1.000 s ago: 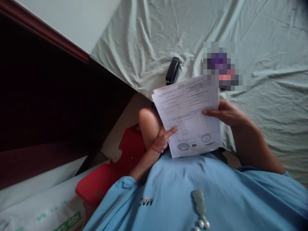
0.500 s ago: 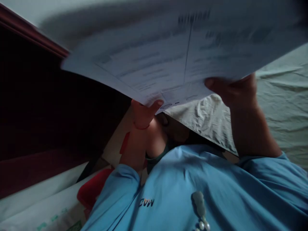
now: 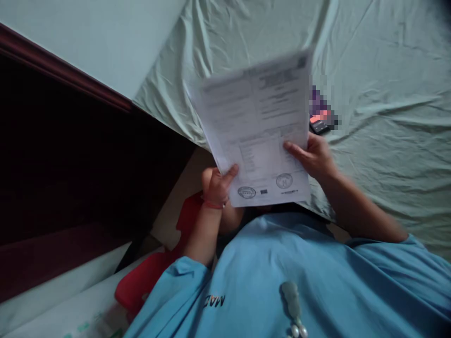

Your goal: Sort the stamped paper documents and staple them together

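Observation:
A stack of printed paper sheets (image 3: pixel 260 122) is held up in front of my body, over the edge of a bed. Two oval ink stamps show near its lower edge; the print is too blurred to read. My left hand (image 3: pixel 219 185), with a red band at the wrist, is closed on the lower left edge, thumb on top. My right hand (image 3: pixel 315 157) grips the right edge, its thumb lying across the printed face and its fingers hidden behind. Just beyond the right edge, a phone (image 3: pixel 320 126) lies on the bed sheet, partly pixelated.
A wrinkled pale green sheet (image 3: pixel 387 141) covers the bed. Dark wooden furniture (image 3: pixel 70 178) with a reddish edge stands at my left. A red plastic chair (image 3: pixel 141 281) is by my left arm, beside a white bag (image 3: pixel 63 310) with green print.
The papers have come down from near my face and now lie more level and farther from the camera. Both hands kept hold. The phone and more of the bed have come into sight.

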Motion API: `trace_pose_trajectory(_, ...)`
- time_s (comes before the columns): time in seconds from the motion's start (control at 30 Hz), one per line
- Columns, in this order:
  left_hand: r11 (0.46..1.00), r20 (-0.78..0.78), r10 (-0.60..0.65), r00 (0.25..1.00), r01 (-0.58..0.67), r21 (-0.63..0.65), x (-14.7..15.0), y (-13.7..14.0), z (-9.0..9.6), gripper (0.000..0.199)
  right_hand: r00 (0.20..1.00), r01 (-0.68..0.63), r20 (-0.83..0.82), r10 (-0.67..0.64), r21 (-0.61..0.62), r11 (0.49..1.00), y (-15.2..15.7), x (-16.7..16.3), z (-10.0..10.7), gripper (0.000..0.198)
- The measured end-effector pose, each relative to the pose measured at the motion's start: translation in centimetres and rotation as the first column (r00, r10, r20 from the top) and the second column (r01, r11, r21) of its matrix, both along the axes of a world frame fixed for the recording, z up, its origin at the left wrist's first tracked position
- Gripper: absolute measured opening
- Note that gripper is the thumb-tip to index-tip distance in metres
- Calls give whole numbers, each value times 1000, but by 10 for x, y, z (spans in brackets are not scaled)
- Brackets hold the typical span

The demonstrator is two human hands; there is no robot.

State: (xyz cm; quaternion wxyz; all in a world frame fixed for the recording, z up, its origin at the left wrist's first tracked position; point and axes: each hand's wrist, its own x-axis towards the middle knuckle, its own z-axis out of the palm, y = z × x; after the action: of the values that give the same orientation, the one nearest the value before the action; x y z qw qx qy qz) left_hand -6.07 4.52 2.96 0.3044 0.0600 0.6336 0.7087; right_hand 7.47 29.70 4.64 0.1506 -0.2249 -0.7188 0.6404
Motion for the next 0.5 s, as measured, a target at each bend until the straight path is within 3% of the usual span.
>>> trace_pose_trajectory(0.1,999,302,-16,953,30,-44,31,-9,-12,65,992,71,105,-72,18,997,0,8,-18,49)
trace_pose_trajectory(0.2,996,471,-11,882,52,-73,56,-21,-28,67,980,25,194,-33,44,999,2,13,-31,40)
trace_pose_trajectory(0.37,975,406,214,888,-171,-139,67,-40,-39,62,964,-96,258,69,94,991,5,12,-33,29)
trace_pose_trajectory(0.5,970,359,225,906,-174,-168,65,-42,-34,58,964,-10,257,-68,289,957,7,10,-32,23)
